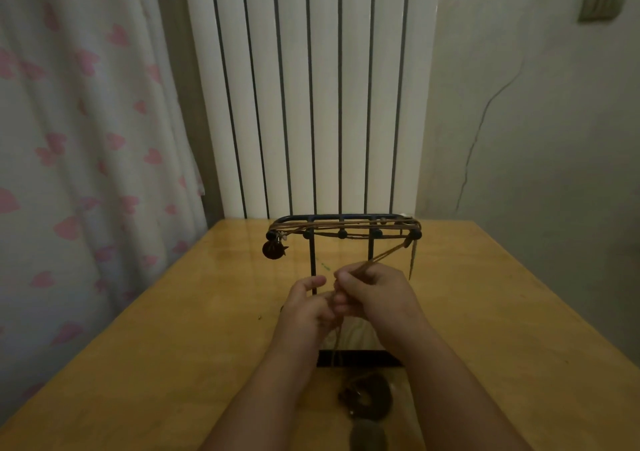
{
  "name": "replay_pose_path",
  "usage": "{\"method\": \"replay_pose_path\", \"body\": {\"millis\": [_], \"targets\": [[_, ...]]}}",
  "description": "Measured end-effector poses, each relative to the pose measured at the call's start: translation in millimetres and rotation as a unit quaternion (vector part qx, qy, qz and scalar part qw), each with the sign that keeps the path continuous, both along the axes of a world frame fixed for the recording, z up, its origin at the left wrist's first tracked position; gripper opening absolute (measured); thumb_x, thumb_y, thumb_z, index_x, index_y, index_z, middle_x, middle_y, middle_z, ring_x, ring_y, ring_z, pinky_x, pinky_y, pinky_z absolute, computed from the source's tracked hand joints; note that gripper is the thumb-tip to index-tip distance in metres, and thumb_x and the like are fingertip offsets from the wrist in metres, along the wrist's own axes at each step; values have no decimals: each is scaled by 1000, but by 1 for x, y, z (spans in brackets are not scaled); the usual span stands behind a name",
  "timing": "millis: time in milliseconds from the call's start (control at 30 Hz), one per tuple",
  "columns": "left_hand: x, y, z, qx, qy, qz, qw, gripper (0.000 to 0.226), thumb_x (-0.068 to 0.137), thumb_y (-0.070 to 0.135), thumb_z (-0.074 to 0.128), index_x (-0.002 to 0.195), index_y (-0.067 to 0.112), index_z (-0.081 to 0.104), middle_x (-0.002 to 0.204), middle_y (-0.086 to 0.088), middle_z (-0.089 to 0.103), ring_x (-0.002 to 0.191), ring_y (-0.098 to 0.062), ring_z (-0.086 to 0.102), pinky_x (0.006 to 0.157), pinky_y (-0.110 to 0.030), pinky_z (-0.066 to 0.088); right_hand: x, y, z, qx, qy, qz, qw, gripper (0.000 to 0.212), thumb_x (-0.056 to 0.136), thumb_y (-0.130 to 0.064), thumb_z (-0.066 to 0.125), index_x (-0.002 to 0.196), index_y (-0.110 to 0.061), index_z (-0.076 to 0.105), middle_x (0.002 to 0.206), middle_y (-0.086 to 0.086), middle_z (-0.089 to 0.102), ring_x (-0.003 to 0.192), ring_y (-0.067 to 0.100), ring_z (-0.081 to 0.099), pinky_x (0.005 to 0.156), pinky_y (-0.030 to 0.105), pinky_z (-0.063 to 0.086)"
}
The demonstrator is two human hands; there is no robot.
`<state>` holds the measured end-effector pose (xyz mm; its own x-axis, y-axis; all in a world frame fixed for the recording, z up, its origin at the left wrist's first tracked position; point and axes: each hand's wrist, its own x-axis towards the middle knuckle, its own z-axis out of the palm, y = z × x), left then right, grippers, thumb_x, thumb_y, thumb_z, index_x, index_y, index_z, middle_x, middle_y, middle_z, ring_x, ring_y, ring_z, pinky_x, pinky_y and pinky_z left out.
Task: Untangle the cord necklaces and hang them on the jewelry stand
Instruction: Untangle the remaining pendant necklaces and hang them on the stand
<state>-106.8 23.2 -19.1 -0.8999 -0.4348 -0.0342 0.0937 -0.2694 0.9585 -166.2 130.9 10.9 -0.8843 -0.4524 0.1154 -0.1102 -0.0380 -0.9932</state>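
The right hand (374, 294) is closed. Its thumb and forefinger pinch a brown cord (384, 255), and the other fingers curl under. From that pinch the cord runs taut, up and to the right, to the right end of the top rail of the stand (313, 260). The left hand (306, 303) is just beside the right one and touches it. Its thumb is raised and its fingers are curled onto the same cord a little lower. The right hand's knuckles partly cover that grip, so exactly how the left fingers hold the cord is hard to make out.

Below the hands the cord drops as a thin, blurred line towards the near edge of the worktop (166, 329).

The stand is upright on the worktop, just beyond the hands. Other necklaces (346, 226) lie along its top rail, over the knobs, and how many there are cannot be told. A dark round pendant (272, 249) hangs off the left end of the rail. The wrists hide most of the stand's base, with only a dark strip showing between them.

Nearer the camera, between the forearms, a dark heap (367, 395) lies on the worktop. It is too dim and blurred to tell what it is, and a greyish shape below it is cut off by the bottom edge.
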Motion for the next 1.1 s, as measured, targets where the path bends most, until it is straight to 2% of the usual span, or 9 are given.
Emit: {"method": "replay_pose_path", "body": {"millis": [133,267,367,500,567,633,767,900,1100], "targets": [[5,1,3,11,-1,-83,996,61,63,6,57,124,11,57,90,-12,71,87,-30,70,80,-42,52,-1,-1,9,2,-11,-1,1000,11,94,-12,60,96,-14,71,76,7,73,67,15,71,62,25,59],[9,-4,7,-106,-81,-95,986,32,87,0,59,116,12,64,76,-6,68,73,-25,69,73,-37,55,-4,-1,13,-20,8,-42,999,11,94,-18,60,95,-13,70,73,4,71,64,13,70,63,25,59],[19,-14,12,-175,-108,-101,973,15,94,8,58,102,12,70,64,0,61,60,-18,62,62,-30,51,-7,1,15,-37,5,-91,995,27,97,-34,55,89,-12,69,68,0,64,60,13,60,58,28,53],[31,-32,13,-205,-106,-86,969,19,99,18,55,92,14,72,62,2,57,54,-12,54,56,-26,45,-8,-4,11,38,34,-162,985,37,99,-46,45,85,-18,65,85,-2,62,81,13,54,77,40,49],[33,-37,13,-188,-97,-49,976,20,100,18,53,90,12,70,59,3,52,51,-10,47,52,-23,41,-5,-6,10,42,41,-137,989,29,98,-44,49,90,-20,65,91,-5,62,89,11,54,85,41,50],[31,-41,13,-172,-79,-5,982,20,100,19,53,90,12,69,56,4,48,49,-9,43,51,-23,38,-2,-8,7,54,36,-84,994,20,94,-42,57,95,-23,65,94,-5,63,89,12,56,81,37,52],[32,-44,13,-265,-75,24,961,16,97,25,59,87,23,71,59,8,53,57,-9,48,59,-27,41,4,-14,-3,46,-2,-10,999,19,94,-34,60,97,-17,69,85,1,67,68,14,57,58,25,49],[32,-46,11,-361,-98,35,927,11,96,25,61,88,27,68,68,7,57,58,-7,51,50,-20,39,5,-13,-2,-53,-23,-58,997,18,97,-25,56,97,-11,68,76,3,67,63,12,58,56,22,51],[37,-59,16,-302,-135,43,943,9,93,16,64,91,20,71,91,-4,72,85,-15,68,66,-22,45,5,-13,1,-106,-33,-99,989,15,97,-22,55,96,-12,67,79,6,68,64,11,62,60,24,56]]}}
